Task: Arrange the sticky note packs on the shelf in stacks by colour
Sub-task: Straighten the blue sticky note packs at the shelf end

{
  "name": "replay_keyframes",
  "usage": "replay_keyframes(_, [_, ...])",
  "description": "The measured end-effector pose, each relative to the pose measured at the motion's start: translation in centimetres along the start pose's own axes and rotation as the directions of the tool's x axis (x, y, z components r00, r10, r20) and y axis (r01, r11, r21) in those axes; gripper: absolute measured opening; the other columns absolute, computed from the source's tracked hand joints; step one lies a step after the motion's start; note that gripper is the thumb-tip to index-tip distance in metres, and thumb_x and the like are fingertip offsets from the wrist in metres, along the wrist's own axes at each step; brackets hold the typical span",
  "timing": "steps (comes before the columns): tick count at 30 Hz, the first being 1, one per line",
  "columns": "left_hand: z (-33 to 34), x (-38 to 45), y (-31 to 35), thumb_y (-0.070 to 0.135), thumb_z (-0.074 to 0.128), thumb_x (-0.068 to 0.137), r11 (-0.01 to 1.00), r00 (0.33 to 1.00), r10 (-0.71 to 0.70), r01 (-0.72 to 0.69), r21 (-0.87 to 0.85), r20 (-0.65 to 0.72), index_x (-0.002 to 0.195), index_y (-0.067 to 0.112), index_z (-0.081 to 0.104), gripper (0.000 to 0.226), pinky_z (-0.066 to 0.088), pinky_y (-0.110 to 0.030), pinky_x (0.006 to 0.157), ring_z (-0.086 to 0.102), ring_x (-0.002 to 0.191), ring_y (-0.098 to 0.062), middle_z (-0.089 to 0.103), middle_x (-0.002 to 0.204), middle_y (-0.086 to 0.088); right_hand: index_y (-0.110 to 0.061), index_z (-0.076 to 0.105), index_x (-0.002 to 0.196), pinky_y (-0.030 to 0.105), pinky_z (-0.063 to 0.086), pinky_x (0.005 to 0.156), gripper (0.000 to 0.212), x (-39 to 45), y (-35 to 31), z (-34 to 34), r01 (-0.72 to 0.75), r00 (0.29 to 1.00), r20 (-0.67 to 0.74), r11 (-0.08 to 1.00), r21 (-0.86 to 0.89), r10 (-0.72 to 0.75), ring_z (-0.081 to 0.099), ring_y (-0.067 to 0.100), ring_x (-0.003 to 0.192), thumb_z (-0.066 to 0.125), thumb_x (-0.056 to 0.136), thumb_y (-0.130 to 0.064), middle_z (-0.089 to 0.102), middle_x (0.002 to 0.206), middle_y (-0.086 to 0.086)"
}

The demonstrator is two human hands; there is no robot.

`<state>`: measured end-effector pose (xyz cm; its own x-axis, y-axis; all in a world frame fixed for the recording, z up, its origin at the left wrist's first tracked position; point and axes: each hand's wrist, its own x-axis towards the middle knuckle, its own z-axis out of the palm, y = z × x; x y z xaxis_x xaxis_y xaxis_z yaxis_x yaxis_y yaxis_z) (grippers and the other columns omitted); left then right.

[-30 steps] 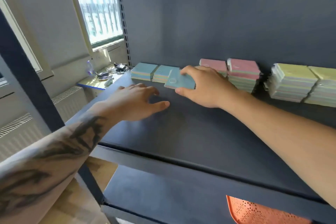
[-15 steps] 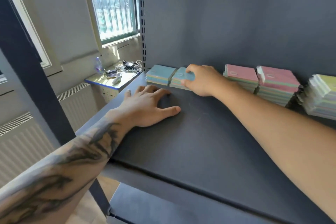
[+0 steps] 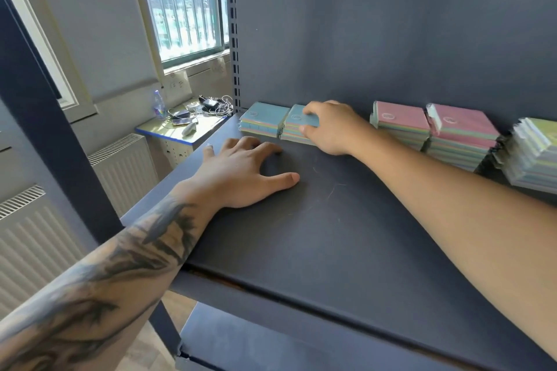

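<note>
The right hand (image 3: 328, 128) pinches a blue pack (image 3: 301, 120) atop the second blue stack (image 3: 297, 132); the left hand (image 3: 241, 173) rests flat, holding nothing. Pink stacks (image 3: 434, 129) and yellow stacks (image 3: 533, 153) look sorted; seemingly little remains.

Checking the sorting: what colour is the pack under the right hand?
Blue pack, held by the right hand; head view.

blue pack (image 3: 301, 120) (formerly lifted) now on stack

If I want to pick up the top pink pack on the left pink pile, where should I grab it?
Pinch the left pink stack's top pack by its front edge, thumb under and fingers on top, coming from the open front of the shelf. It lies flat, the back wall is close behind, and the second pink stack crowds its right side, so the front looks easiest.
</note>
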<state>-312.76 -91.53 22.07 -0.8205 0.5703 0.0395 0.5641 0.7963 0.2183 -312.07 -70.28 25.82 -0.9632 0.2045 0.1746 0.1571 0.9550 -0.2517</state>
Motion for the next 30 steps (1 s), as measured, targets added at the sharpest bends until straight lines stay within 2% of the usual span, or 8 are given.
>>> replay_keyframes(8, [-0.1,0.2,0.0,0.093,0.034,0.080,1.000,1.000,0.008,-0.008,0.012,0.004,0.148,0.054,0.033,0.078,0.011,-0.062,0.119,0.019,0.151,-0.020,0.032,0.161,0.010,-0.026,0.045,0.150,0.037,0.041,0.102,0.051,-0.2,-0.1,0.4,-0.017,1.000,-0.011,1.000,0.008,0.017,0.046,0.031,0.135,0.055,0.102,-0.042,0.043,0.151,0.007])
replay_keyframes(12, [-0.3,0.1,-0.1,0.094,0.033,0.079,1.000,1.000,0.016,-0.016,0.013,0.015,0.147,0.055,0.033,0.078,0.009,-0.064,0.121,0.020,0.151,-0.021,0.032,0.161,0.010,-0.027,0.041,0.153,0.039,0.044,0.105,0.060,-0.8,-0.5,-0.1,-0.017,0.999,-0.028,1.000,0.003,0.017,0.046,0.031,0.135,0.058,0.097,-0.041,0.044,0.151,0.007])
replay_keyframes(16, [-0.3,-0.9,1.0,0.093,0.029,0.080,0.998,0.999,0.024,-0.021,0.055,-0.045,0.150,0.051,0.032,0.081,0.009,-0.063,0.121,0.022,0.151,-0.021,0.035,0.160,0.010,-0.027,0.043,0.151,0.041,0.043,0.109,0.057,-4.2,-1.0,-1.3,0.063,0.993,-0.103,0.998,0.013,-0.061,0.045,0.031,0.137,0.058,0.097,-0.037,0.041,0.153,0.005])
replay_keyframes(19, [-0.3,-2.2,3.9,0.090,0.027,0.082,0.993,0.993,0.087,-0.080,0.091,-0.081,0.149,0.049,0.031,0.079,0.011,-0.062,0.122,0.023,0.151,-0.021,0.035,0.160,0.012,-0.022,0.051,0.145,0.040,0.044,0.108,0.047,-9.0,0.0,-2.6,0.154,0.978,-0.140,0.988,0.005,-0.152,0.051,0.029,0.131,0.056,0.098,-0.030,0.048,0.147,0.006])
replay_keyframes(21, [-0.4,-2.9,6.4,0.092,0.021,0.079,0.989,0.992,0.123,-0.119,0.088,-0.041,0.149,0.050,0.030,0.081,0.013,-0.058,0.122,0.026,0.151,-0.022,0.034,0.161,0.013,-0.021,0.058,0.137,0.039,0.045,0.105,0.038,-12.3,2.0,-3.6,0.172,0.975,-0.145,0.985,0.028,-0.166,0.054,0.026,0.125,0.055,0.099,-0.026,0.055,0.139,0.005])
replay_keyframes(24, [-0.1,-3.3,10.2,0.096,0.007,0.071,0.989,0.990,0.137,-0.133,0.069,-0.043,0.147,0.051,0.034,0.093,0.020,-0.051,0.121,0.033,0.148,-0.022,0.039,0.160,0.011,-0.021,0.062,0.133,0.036,0.041,0.108,0.033,-17.2,6.9,-5.1,0.143,0.978,-0.158,0.988,0.050,-0.134,0.052,0.021,0.128,0.055,0.101,-0.022,0.059,0.137,0.002])
replay_keyframes(27, [1.1,-3.5,15.5,0.099,0.002,0.068,0.982,0.984,0.174,-0.172,0.075,-0.021,0.146,0.050,0.038,0.098,0.022,-0.048,0.118,0.036,0.147,-0.022,0.042,0.158,0.010,-0.021,0.064,0.132,0.023,0.036,0.100,0.031,-22.7,13.5,-7.1,0.069,0.982,-0.178,0.997,0.035,-0.062,0.052,0.018,0.126,0.054,0.102,-0.021,0.059,0.135,0.000])
replay_keyframes(30, [3.3,-4.1,22.8,0.098,0.002,0.070,0.960,0.965,0.259,-0.262,0.096,0.039,0.146,0.051,0.037,0.096,0.023,-0.049,0.119,0.037,0.147,-0.022,0.042,0.158,0.011,-0.026,0.063,0.130,0.025,0.036,0.102,0.029,-27.9,20.6,-9.1,-0.013,0.987,-0.162,1.000,0.025,0.017,0.049,0.018,0.126,0.054,0.103,-0.025,0.056,0.135,-0.005])
